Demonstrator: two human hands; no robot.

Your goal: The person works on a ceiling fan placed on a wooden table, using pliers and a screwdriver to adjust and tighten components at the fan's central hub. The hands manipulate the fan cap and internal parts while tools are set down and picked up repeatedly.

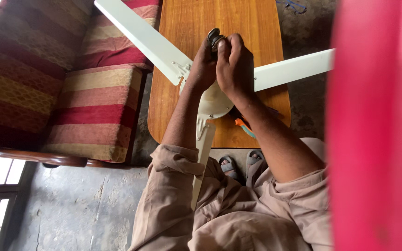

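- A small dark metal fitting [214, 37] is gripped at the top of the ceiling fan's hub [212, 100], over the wooden table [219, 18].
- It is clasped by the left hand [203, 65] and the right hand [234, 65], both closed tightly round it and pressed together.
- Below the grip, the cream motor housing is seen; white blades [140, 37] run outward to either side and toward the lap.
- An orange-handled tool [245, 128] lies just beneath the right wrist.
- The step is judged to be turning or seating the fitting; steady counter-hold and a firm twist are called for next.
- A striped sofa [47, 83] stands well apart.
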